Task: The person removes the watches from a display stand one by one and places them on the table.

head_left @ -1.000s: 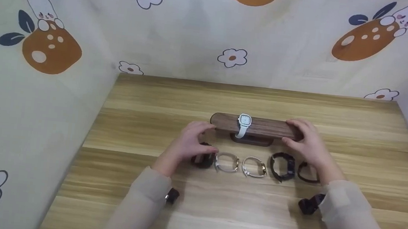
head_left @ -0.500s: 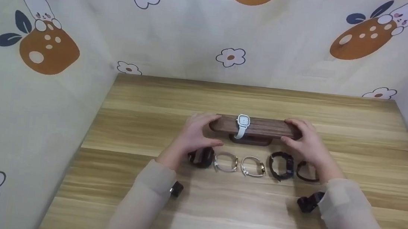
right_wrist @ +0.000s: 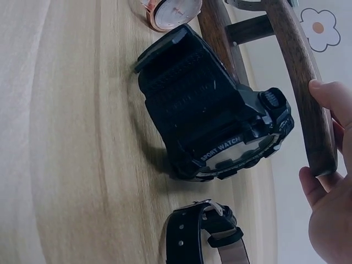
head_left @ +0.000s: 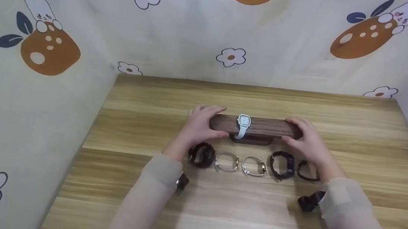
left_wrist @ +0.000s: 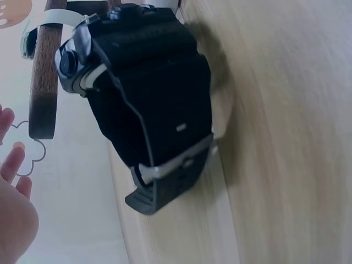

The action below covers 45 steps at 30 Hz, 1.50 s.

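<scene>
Fingers of the left hand (head_left: 200,127) and right hand (head_left: 308,140) curl round opposite ends of the watch stand (head_left: 255,127), a long dark walnut bar on a short foot, standing mid-table behind the row of watches, a white watch (head_left: 243,125) strapped over its middle

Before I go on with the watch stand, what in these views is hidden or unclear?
- Stand base: head view, mostly hidden under the wooden bar.
- Rightmost dark watch: head view, partly covered by the right hand.
- White watch: dial too small to read.
- Black watch: left wrist view, blurred; face unreadable.
- Left hand: left wrist view, cut off by the edge.
</scene>
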Available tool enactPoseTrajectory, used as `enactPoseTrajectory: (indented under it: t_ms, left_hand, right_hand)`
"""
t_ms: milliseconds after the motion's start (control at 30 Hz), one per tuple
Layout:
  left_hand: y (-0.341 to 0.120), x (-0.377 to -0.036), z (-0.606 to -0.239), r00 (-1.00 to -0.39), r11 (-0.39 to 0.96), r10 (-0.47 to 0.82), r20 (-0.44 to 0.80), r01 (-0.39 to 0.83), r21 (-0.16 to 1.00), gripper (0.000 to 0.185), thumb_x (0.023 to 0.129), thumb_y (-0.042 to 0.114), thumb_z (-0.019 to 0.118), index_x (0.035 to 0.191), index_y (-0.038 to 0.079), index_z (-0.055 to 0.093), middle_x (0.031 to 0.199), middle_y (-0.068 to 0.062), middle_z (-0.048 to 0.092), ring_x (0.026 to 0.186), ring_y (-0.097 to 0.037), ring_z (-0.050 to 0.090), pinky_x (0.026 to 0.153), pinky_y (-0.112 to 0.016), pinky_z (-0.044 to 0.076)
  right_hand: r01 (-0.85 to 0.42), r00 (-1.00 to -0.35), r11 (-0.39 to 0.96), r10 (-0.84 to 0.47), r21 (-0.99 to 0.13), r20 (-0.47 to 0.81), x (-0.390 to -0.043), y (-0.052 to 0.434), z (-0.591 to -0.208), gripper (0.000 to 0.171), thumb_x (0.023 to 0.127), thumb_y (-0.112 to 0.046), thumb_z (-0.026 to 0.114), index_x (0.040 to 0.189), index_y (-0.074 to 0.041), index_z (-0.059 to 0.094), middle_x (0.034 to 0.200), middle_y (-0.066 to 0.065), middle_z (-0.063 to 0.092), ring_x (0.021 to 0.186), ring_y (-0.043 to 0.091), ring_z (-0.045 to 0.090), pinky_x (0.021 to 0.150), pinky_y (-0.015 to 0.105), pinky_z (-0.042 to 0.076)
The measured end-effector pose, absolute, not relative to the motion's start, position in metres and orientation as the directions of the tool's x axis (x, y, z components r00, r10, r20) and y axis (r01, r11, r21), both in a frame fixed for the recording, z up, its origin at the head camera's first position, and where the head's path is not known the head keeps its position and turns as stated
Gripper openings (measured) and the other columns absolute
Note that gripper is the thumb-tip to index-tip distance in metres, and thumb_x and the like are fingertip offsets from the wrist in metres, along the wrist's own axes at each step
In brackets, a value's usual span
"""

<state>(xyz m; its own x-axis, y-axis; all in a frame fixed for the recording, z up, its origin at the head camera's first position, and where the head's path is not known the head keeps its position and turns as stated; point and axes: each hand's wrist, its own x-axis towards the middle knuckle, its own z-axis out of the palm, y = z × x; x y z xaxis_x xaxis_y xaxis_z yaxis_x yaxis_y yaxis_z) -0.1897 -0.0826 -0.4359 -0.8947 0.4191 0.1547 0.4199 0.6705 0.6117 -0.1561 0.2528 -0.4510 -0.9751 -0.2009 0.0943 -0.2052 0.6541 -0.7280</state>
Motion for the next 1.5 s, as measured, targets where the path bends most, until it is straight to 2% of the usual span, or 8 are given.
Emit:
enactPoseTrajectory:
  t_ms: [533,800,1133,1500]
  left_hand:
    - [-0.052,-0.197,-0.433,-0.865,0.686,0.486,0.123,0.465,0.560,0.077,0.071,0.049,0.076,0.136,0.020,0.049,0.137,0.004,0.050,0.131,-0.027,0.031,0.107,-0.045,0.018]
    - [-0.043,-0.199,-0.429,-0.861,0.679,0.498,0.106,0.463,0.570,0.071,0.075,0.049,0.072,0.136,0.019,0.049,0.137,0.001,0.050,0.126,-0.024,0.039,0.106,-0.041,0.023]
    - [-0.031,-0.199,-0.424,-0.852,0.709,0.518,0.074,0.477,0.519,0.070,0.075,0.051,0.071,0.135,0.021,0.051,0.136,0.001,0.051,0.124,-0.020,0.042,0.103,-0.037,0.027]
    - [-0.028,-0.203,-0.428,-0.871,0.754,0.490,0.031,0.441,0.488,0.070,0.074,0.057,0.067,0.134,0.024,0.051,0.137,0.003,0.050,0.124,-0.020,0.042,0.107,-0.044,0.021]
  right_hand:
    - [-0.233,-0.970,0.654,-0.210,-0.719,0.123,-0.157,0.255,-0.449,0.057,0.080,-0.011,0.073,0.130,0.000,0.048,0.132,0.025,0.041,0.119,0.043,0.039,0.102,0.059,0.028]
    - [-0.220,-0.973,0.654,-0.203,-0.724,0.113,-0.158,0.253,-0.451,0.056,0.080,-0.011,0.072,0.130,-0.001,0.048,0.133,0.024,0.040,0.119,0.042,0.039,0.102,0.060,0.028]
    - [-0.203,-0.976,0.655,-0.194,-0.728,0.097,-0.156,0.252,-0.451,0.057,0.081,-0.012,0.072,0.131,-0.002,0.048,0.132,0.024,0.041,0.119,0.042,0.040,0.102,0.059,0.029]
    - [-0.190,-0.978,0.652,-0.191,-0.734,0.084,-0.156,0.252,-0.452,0.058,0.081,-0.012,0.072,0.132,-0.002,0.046,0.134,0.024,0.040,0.119,0.043,0.039,0.102,0.060,0.028]
